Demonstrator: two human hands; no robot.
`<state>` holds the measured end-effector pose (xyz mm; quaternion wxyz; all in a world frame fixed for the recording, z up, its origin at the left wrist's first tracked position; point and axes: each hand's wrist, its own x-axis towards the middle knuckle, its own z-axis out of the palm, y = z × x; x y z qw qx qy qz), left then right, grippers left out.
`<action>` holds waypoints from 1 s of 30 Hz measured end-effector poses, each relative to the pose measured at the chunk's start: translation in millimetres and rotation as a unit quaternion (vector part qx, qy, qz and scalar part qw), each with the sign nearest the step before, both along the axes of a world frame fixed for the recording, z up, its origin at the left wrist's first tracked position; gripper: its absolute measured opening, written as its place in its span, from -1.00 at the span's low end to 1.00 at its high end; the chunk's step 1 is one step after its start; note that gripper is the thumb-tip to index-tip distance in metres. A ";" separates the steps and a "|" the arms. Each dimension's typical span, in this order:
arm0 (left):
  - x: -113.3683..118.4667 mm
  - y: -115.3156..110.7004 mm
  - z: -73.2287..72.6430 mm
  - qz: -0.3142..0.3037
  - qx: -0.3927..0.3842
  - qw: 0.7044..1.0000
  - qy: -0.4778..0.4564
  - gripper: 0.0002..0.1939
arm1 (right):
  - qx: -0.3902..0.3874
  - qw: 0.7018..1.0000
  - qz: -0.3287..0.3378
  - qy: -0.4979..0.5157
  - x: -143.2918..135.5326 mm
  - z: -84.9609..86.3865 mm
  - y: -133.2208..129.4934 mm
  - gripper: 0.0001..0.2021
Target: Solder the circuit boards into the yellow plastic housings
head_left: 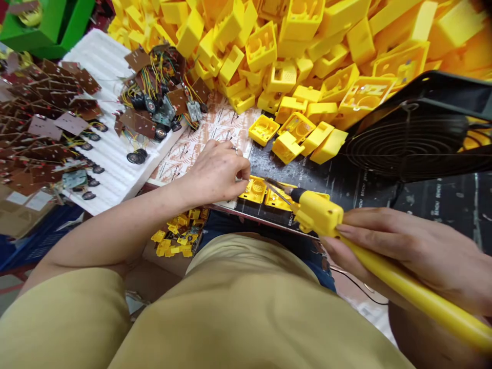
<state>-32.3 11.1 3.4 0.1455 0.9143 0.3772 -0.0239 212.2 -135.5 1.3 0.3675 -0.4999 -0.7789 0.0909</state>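
My right hand [400, 251] is wrapped around a yellow soldering iron [317, 210] with a boxy front, a black collar and a thin metal tip. The tip points left, over a row of small open yellow plastic casings [277, 199] along the bench's near edge. At the left end of that row is my left hand [221, 171], wearing a ring, its fingers curled and pinched close to the end casing [253, 189]. Whatever lies between those fingertips is hidden.
A large heap of yellow casings [265, 46] covers the back of the bench. A black fan [407, 128] stands at right. On the left, white foam [115, 169] bears brown circuit boards [49, 102] with wired speakers. A box of yellow parts [179, 233] sits below the edge.
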 end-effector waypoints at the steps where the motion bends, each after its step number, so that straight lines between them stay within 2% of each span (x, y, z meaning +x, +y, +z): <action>1: 0.4 0.1 1.1 0.002 -0.002 1.000 0.007 -0.83 | -0.005 1.000 0.006 -0.001 -0.2 -1.0 0.4 -0.92; 4: 1.4 0.2 3.1 0.004 -0.003 1.000 0.020 -0.83 | -0.005 1.000 0.015 -0.005 -1.9 -3.1 4.5 -0.77; 7: 1.3 0.0 2.6 0.002 -0.002 1.000 0.017 -0.82 | 0.026 0.999 0.046 0.013 -5.5 -5.0 10.9 -0.91; 10: 0.6 -0.2 1.1 -0.003 0.005 1.000 0.007 -0.83 | 0.073 0.993 0.091 0.023 -9.8 -6.7 17.7 -0.78; 14: 1.0 -0.3 0.3 -0.003 0.006 1.000 0.004 -0.84 | 0.089 0.990 0.111 -0.002 -10.2 -2.4 19.0 -0.81; 15: 1.2 -0.4 0.2 -0.003 0.004 1.000 0.003 -0.84 | 0.079 0.991 0.109 -0.004 -8.8 -0.3 17.0 -0.83; 18: 1.5 -0.7 -0.2 -0.005 0.007 1.000 -0.004 -0.83 | 0.020 0.999 0.034 0.005 -3.3 4.8 8.0 -0.97; 20: 1.1 -0.9 -0.4 -0.008 0.013 1.000 -0.010 -0.83 | -0.017 1.000 -0.005 0.002 -0.9 5.2 3.3 -0.87; 25: 0.7 -0.2 -0.4 -0.008 0.012 1.000 0.000 -0.83 | -0.035 0.999 -0.008 0.002 -2.9 0.6 3.3 -0.73; 30: 3.1 -1.1 -0.3 -0.010 0.000 1.000 0.014 -0.83 | -0.002 1.000 0.010 0.017 -1.3 -6.8 8.1 -0.79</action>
